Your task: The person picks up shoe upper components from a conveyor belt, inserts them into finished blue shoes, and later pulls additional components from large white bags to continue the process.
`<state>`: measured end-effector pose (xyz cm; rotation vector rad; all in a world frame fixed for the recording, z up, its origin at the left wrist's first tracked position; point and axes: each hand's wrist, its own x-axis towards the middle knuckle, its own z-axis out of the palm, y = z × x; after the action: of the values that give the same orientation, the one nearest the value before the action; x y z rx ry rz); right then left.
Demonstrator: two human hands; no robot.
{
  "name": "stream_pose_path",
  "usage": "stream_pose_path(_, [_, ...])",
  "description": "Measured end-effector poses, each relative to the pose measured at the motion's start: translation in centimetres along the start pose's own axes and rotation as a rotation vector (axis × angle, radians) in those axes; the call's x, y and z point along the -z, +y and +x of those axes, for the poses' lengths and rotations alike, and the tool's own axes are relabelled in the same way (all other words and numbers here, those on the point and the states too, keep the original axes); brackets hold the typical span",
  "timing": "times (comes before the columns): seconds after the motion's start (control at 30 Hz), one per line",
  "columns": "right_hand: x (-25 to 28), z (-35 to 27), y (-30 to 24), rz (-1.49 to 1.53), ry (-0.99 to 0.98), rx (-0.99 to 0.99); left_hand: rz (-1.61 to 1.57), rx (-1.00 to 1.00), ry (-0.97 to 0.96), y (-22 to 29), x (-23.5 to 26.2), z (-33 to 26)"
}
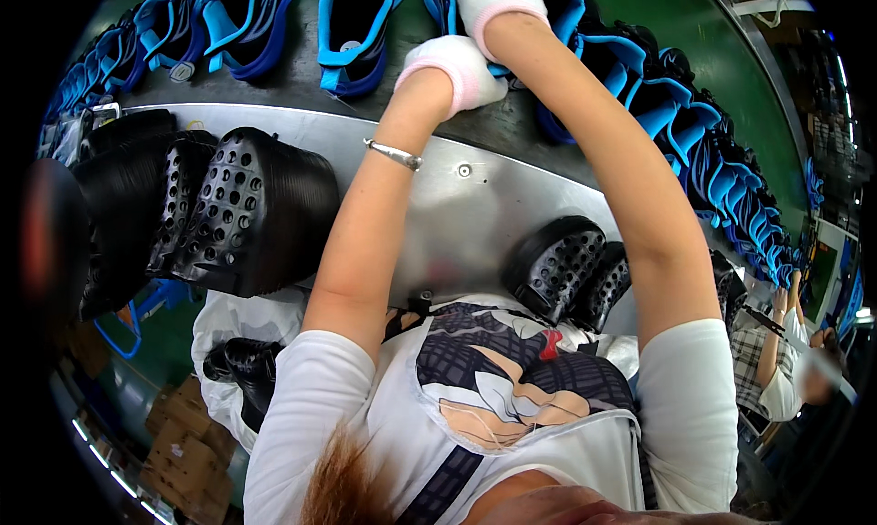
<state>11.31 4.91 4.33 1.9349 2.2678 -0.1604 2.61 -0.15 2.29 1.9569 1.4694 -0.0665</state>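
Note:
Both my hands wear white gloves with pink cuffs and meet at a blue-and-black shoe (559, 3) at the top of the view. My left hand (452, 73) is curled at the shoe's near end, low on its left side. Just beyond and to the right, my right hand (502, 9) lies over the shoe, its rounded outline showing bent fingers. The fingertips of both hands are hidden. Left of my hands stands another blue shoe (342, 67) with a dark opening, touched by neither hand. A silver bracelet (393, 154) circles my left wrist.
More blue shoes (242, 23) line the dark, curving surface (274, 94) on both sides. Large black pieces with round holes (251, 205) rest on the metal ledge (466, 205); similar smaller pieces (562, 265) sit at right. Cartons (187, 452) are lower left. Another person (776, 361) works far right.

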Motion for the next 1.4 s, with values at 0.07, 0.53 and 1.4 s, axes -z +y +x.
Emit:
stream_pose_path(0.07, [-1.1, 0.6, 0.1, 0.11, 0.135, -0.004, 0.001, 0.029, -0.031, 0.1, 0.2, -0.1])
stream_pose_path(0.53, [2.5, -11.8, 8.9, 0.326, -0.042, 0.044, 0.297, 0.073, 0.914, -3.3, -0.8, -1.9])
stream_pose_path(1.4, [-2.2, -16.2, 16.6, -0.043, 0.167, -0.063, 0.029, -0.301, 0.6, 5.0, -7.6, -3.1])
